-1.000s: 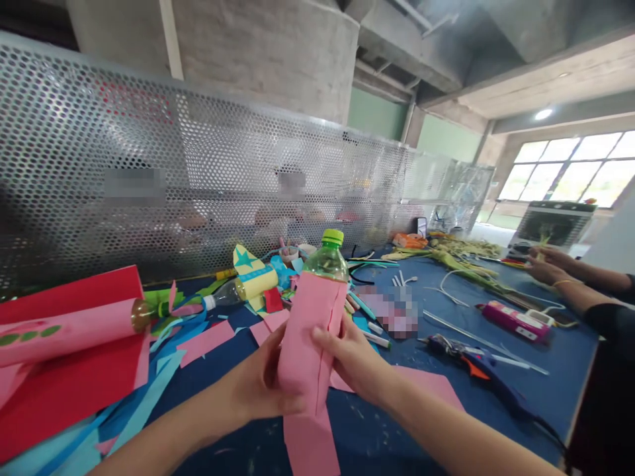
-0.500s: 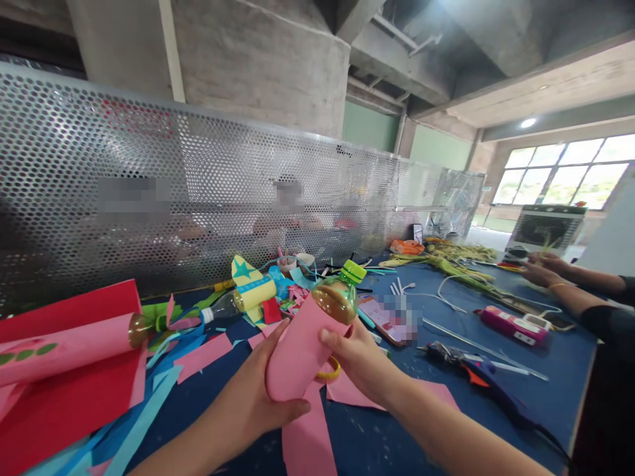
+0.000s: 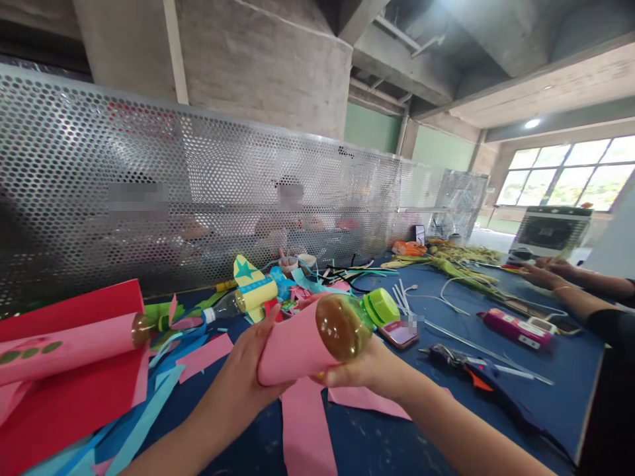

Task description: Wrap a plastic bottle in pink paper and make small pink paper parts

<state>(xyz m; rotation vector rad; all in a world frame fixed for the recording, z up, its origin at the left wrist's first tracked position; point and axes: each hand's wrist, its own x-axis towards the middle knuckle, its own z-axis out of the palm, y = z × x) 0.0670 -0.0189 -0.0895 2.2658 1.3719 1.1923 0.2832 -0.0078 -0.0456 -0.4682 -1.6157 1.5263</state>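
A plastic bottle wrapped in pink paper lies tilted between my hands above the table, its green cap pointing right. My left hand grips the wrapped base end. Below the bottle's neck end, my right hand is closed on its underside; the fingers are partly hidden. Strips of pink paper lie on the table beneath. To the left rests another pink-wrapped bottle with green dots, on red paper. Beyond it is a clear bottle with a yellow paper wrap and a star-marked fin.
A hot glue gun, a purple power strip and a phone lie on the blue table at right. Blue paper strips lie at left. A perforated metal screen stands behind. Another person's hands work at far right.
The wrapped bottle has tipped from slanting upward to nearly level, its cap swinging right and down. My right hand has shifted from its side to underneath.
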